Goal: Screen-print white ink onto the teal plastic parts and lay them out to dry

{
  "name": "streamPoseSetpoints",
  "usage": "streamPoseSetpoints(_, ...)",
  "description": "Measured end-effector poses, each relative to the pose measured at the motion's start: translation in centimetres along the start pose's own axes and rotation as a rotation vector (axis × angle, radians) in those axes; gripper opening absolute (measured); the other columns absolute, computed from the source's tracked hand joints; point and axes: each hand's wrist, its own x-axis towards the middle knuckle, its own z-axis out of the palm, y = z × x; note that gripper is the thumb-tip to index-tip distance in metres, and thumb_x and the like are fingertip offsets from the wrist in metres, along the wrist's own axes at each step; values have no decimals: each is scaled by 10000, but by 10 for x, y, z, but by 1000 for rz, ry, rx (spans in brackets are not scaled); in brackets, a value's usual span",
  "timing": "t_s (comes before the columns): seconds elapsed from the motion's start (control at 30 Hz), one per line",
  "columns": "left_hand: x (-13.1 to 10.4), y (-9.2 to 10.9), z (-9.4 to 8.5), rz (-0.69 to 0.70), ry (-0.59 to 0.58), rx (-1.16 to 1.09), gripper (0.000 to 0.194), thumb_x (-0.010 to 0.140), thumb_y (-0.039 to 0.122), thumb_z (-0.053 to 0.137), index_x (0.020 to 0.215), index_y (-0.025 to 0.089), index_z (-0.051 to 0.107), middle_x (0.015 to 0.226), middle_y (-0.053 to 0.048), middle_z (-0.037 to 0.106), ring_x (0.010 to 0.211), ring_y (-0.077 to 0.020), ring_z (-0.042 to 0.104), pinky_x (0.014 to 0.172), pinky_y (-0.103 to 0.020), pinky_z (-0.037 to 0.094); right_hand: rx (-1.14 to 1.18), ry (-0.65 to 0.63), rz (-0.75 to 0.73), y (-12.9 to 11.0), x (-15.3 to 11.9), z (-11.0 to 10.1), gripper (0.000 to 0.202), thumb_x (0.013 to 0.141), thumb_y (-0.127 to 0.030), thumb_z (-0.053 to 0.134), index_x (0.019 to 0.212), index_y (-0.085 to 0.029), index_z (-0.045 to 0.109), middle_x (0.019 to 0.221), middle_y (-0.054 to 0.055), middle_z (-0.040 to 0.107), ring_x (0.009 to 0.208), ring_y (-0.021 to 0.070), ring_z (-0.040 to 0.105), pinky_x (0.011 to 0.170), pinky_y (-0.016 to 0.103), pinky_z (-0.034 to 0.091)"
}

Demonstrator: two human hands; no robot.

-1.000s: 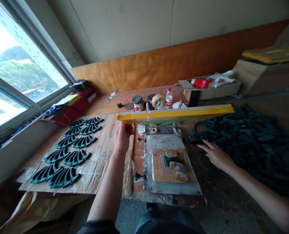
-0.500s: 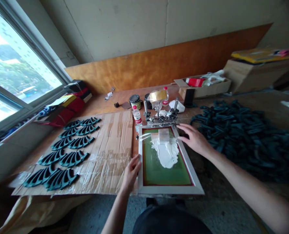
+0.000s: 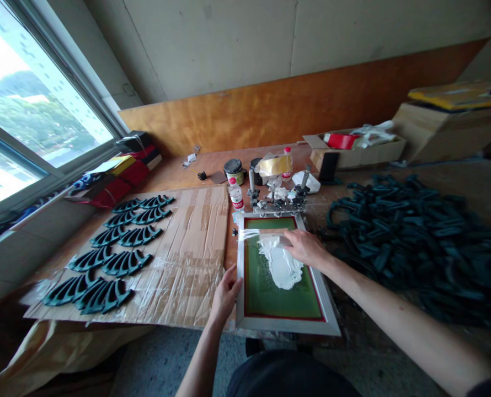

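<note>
Compared with half a second earlier: right hand (image 3: 307,248) moved from the screen's right rail onto the squeegee (image 3: 273,240) at the far end of the mesh; left hand (image 3: 225,292) unchanged at the left rail. Compared with one second earlier: screen (image 3: 284,324) lowered from raised to flat.

Screen: silver frame, green mesh, lying flat on the bench, near centre, hinged to clamps (image 3: 277,202) at its far edge. White ink (image 3: 283,267) pooled on the far half of the mesh, just near of the squeegee.

Right hand: fingers (image 3: 292,240) curled together over the squeegee's right end, clamped on it; blade crosswise to the frame, touching the ink.

Left hand: fingers (image 3: 234,275) slightly apart, tips resting on the outer side of the left rail, thumb side on the cardboard (image 3: 187,248).

Cardboard left of the screen, touching it, bearing rows of dark green parts (image 3: 117,248). Heap of like parts (image 3: 415,242) right of the screen, well apart from both hands. Bottle (image 3: 236,197) and tins (image 3: 234,170) far of the screen.
</note>
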Motion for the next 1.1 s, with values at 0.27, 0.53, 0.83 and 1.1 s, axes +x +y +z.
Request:
streamPoseSetpoints(0.27,-1,-3,0,22,-30,22,582,845,497,547,1336,185,536,714,1,600,642,-145,535,589,-236,405,-29,188,-269,-14,-40,31,241,787,-2,429,797,-181,590,796,67,629,812,203,559,746,305,452)
streamPoseSetpoints(0.53,-1,-4,0,19,-13,-29,606,814,526,584,1311,179,565,740,-18,642,667,-152,563,617,-245,421,155,79,-593,2,-70,14,226,815,-18,459,800,-176,620,788,54,624,771,187,564,686,301,472)
streamPoseSetpoints(0.83,-1,-2,3,10,-11,-182,729,729,589,671,1275,116,573,691,-1,616,645,-132,556,604,-231,412,68,329,-638,-8,-81,32,355,843,-29,426,1100,-132,647,972,93,686,894,196,615,777,306,522)
streamPoseSetpoints(1.1,-15,37,-6,-63,-18,-291,862,630,580,766,1321,122,532,640,23,598,575,-117,532,533,-213,390,144,139,-201,0,6,-20,598,838,-244,667,1403,-234,468,1028,62,672,890,219,647,776,329,533)
